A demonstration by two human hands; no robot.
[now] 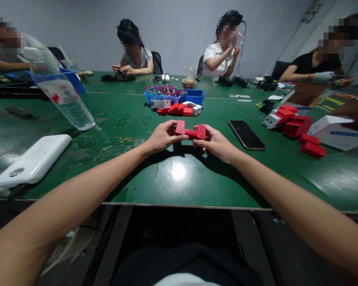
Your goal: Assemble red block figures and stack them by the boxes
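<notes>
Between my two hands is a red U-shaped plastic bracket (191,133), held just above the green table (155,186). My left hand (164,137) is closed on its left upright, the thumb along the lower front edge. On the other side my right hand (216,143) grips the right upright, its fingers partly hidden behind the part. Beyond the hands lies a row of red plastic parts (175,109) with a white bracket (193,108) at its right end. Behind them a blue bin (158,97) is heaped with thin coloured wires (167,90).
A black phone (247,135) lies right of my hands. Further right are more red parts (298,126) and a white carton (337,133). At left are a white power bank (35,159) and a tilted water bottle (66,99). Several people sit across the table.
</notes>
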